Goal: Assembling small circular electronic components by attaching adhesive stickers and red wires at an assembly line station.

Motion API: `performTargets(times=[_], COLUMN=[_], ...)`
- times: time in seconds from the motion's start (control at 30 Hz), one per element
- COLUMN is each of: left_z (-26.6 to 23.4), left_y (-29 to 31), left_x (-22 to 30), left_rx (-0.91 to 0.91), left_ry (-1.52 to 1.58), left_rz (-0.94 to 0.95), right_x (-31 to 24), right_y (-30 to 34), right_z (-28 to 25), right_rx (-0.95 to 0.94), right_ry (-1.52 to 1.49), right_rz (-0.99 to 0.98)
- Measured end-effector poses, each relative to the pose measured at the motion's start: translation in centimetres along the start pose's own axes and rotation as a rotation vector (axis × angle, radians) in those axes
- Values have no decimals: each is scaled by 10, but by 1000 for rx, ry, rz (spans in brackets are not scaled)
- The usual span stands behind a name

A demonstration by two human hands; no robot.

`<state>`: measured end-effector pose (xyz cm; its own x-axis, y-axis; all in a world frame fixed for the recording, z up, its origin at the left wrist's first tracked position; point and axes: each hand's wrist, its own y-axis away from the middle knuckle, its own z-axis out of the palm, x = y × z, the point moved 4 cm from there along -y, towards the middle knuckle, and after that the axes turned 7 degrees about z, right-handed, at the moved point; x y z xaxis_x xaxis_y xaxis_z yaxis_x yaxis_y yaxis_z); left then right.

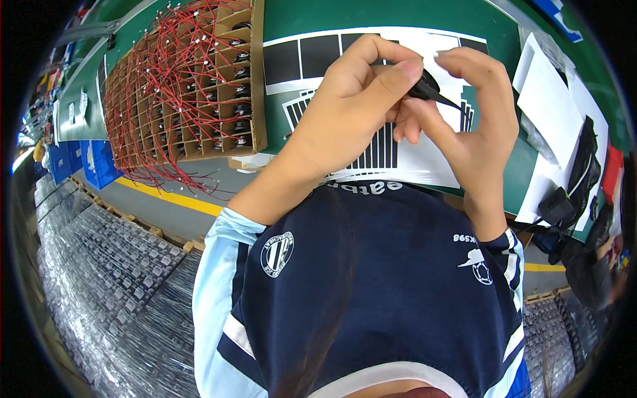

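Both my hands are raised over the green bench in front of my chest. In a pinch between thumb and fingers, my left hand [361, 99] holds a small black part [426, 85] with a rounded body and a thin pointed end. Its exact kind does not show. My right hand [488, 109] is beside it, thumb and index finger spread apart; the thumb tip lies close under the part, and whether it touches is hard to tell. Beneath the hands lie white sheets [434, 156] printed with black squares and stripes.
At left on the green bench [298, 16] stands a divided cardboard box [259, 79] of round black parts with tangled red wires [179, 60]. White papers [547, 99] and a black strap-like item [584, 159] lie at right. Blue bins [99, 162] and plastic-wrapped stacks [113, 259] are at lower left.
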<state>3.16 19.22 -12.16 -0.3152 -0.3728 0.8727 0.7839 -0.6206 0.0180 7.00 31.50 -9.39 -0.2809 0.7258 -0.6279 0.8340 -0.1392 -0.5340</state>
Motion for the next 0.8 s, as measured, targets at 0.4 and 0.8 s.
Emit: performTargets(times=[0.4, 0.8], left_z=[0, 5], left_y=[-3, -3], left_x=[-8, -10], left_rx=[-40, 100], left_ry=[372, -122], left_rz=[-59, -32], right_x=[10, 8], right_y=[3, 10], right_z=[-7, -1], right_rx=[-179, -200], right_ry=[-331, -88], right_rz=[150, 155])
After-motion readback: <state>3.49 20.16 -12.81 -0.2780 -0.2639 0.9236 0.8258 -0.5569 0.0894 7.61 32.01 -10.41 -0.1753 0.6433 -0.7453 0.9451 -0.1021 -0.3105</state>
